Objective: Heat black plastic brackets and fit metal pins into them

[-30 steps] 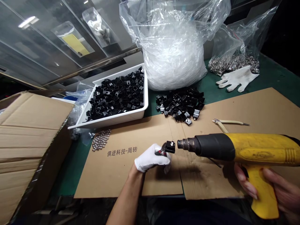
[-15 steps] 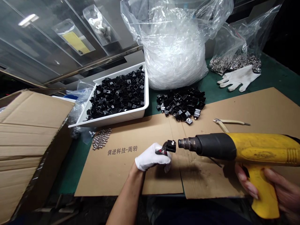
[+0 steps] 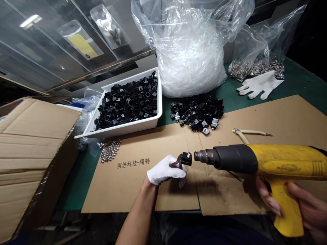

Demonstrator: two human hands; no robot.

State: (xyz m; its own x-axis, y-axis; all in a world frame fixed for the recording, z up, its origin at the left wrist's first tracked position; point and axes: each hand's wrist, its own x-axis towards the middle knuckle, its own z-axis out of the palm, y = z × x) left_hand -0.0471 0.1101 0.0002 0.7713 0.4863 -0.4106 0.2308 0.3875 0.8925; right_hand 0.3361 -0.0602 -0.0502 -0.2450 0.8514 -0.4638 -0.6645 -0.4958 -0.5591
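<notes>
My left hand (image 3: 166, 172), in a white fabric glove, is shut on small pliers (image 3: 175, 164) whose jaws grip a small black plastic-and-metal part (image 3: 186, 159). My right hand (image 3: 305, 207), bare, is wrapped around the handle of a yellow and black heat gun (image 3: 255, 160). Its scorched metal nozzle points at the black part from a short gap, not touching it. Both hands are above a flat cardboard sheet (image 3: 143, 192) with printed Chinese characters.
A white tray (image 3: 120, 131) of black parts and a loose pile of black parts (image 3: 196, 114) lie ahead. Nearby are cream-handled cutters (image 3: 249, 133), metal rings (image 3: 110, 150), a spare glove (image 3: 260, 85), a large plastic bag (image 3: 189, 58) and a cardboard box (image 3: 30, 146) at left.
</notes>
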